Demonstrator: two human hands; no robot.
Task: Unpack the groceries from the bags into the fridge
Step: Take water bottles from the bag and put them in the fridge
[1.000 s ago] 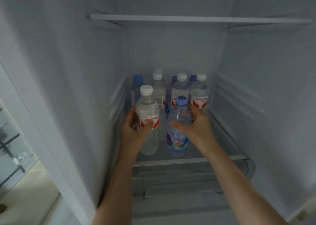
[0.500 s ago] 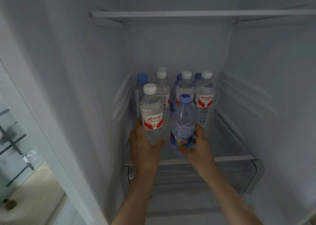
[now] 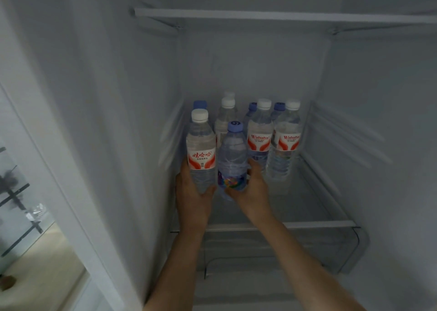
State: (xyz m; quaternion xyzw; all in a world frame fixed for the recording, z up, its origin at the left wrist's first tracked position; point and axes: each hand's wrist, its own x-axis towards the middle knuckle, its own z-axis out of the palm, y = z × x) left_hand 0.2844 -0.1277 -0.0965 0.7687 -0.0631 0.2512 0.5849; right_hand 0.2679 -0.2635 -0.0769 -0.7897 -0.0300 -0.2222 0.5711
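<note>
Two bottles going onto a crowded fridge shelf point(image 3: 307, 223).
The left hand point(image 3: 192, 197) grips the white-capped bottle point(image 3: 201, 152), the right hand point(image 3: 254, 192) the blue-capped bottle point(image 3: 233, 161); pushed further, either could topple the standing bottles point(image 3: 272, 135) behind.

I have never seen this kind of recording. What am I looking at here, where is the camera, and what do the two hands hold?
There is no machine here. A person wears one wide-angle camera on the head, which looks forward and down, so you see the person's own two bare arms reaching into an open fridge.

The left hand grips a clear water bottle with a white cap and red label. The right hand grips a bottle with a blue cap and colourful label. Both bottles are upright and side by side, low over the glass shelf; I cannot tell whether they already rest on it.

Behind them, more water bottles stand at the back of the same shelf, some with white caps, some with blue. A second shelf above shows nothing on it from this angle.
</note>
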